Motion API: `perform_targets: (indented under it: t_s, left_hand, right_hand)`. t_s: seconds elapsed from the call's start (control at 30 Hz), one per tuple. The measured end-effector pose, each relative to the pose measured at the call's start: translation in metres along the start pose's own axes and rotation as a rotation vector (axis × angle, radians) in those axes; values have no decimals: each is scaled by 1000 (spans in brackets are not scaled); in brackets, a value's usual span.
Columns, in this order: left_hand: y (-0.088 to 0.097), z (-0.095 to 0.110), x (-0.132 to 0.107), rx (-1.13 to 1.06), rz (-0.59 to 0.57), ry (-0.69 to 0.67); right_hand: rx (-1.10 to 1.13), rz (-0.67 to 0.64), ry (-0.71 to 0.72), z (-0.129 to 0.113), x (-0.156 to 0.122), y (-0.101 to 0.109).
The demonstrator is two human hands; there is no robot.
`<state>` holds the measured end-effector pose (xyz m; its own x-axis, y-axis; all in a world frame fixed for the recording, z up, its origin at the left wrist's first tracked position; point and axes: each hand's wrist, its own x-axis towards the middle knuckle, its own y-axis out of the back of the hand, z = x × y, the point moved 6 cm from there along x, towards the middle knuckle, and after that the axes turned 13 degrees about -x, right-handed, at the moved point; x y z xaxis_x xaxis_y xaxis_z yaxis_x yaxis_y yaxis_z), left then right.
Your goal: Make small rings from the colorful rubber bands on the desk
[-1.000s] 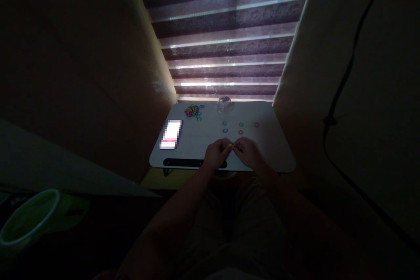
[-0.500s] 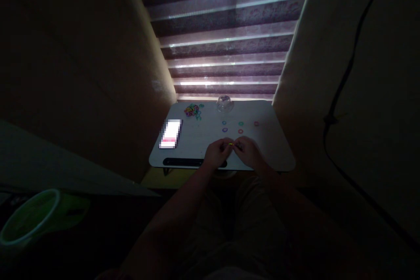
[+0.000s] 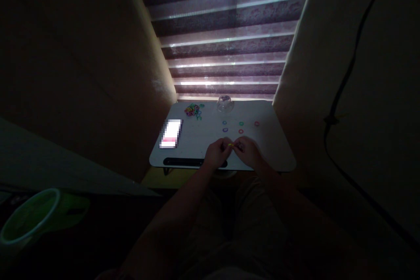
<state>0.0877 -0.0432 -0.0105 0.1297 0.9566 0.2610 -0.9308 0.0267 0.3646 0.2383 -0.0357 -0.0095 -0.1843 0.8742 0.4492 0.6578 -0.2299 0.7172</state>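
Between the fingertips of both hands is a small yellow hair tie (image 3: 231, 145), mostly covered by the fingers. My left hand (image 3: 217, 152) pinches it from the left, and my right hand (image 3: 247, 152) pinches from the right, both above the near part of the white table (image 3: 193, 140). Just beyond the hands lie several separate hair ties in two rows: a blue-green one (image 3: 224, 122), a green one (image 3: 241, 124), a red one (image 3: 257, 124), a purple one (image 3: 225, 130) and another red one (image 3: 241, 131). A pile of mixed hair ties (image 3: 192, 110) sits at the far left.
A clear round container (image 3: 225, 104) stands at the table's back edge. A phone (image 3: 171, 134) with a bright screen lies at the left, and a black strip (image 3: 183, 162) runs along the near edge. Walls flank the table, striped blinds (image 3: 226, 48) hang behind, and a green basket (image 3: 46, 216) is lower left.
Both hands keep almost the same place, with only slight finger movement around the yellow hair tie. The things on the table have not moved.
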Motion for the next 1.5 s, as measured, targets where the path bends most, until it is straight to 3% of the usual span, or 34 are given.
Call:
perform_targets:
  t_s: [0.47, 0.9, 1.5]
  left_hand:
    - [1, 1, 0, -83, 13, -33]
    - [-1, -1, 0, -20, -9, -34]
    - [-5, 3, -1, 31, -66, -43]
  right_hand:
    - [-39, -2, 9, -3, 0, 2]
    - [34, -24, -10, -2, -1, 0]
    - [-25, -32, 93, -4, 0, 0]
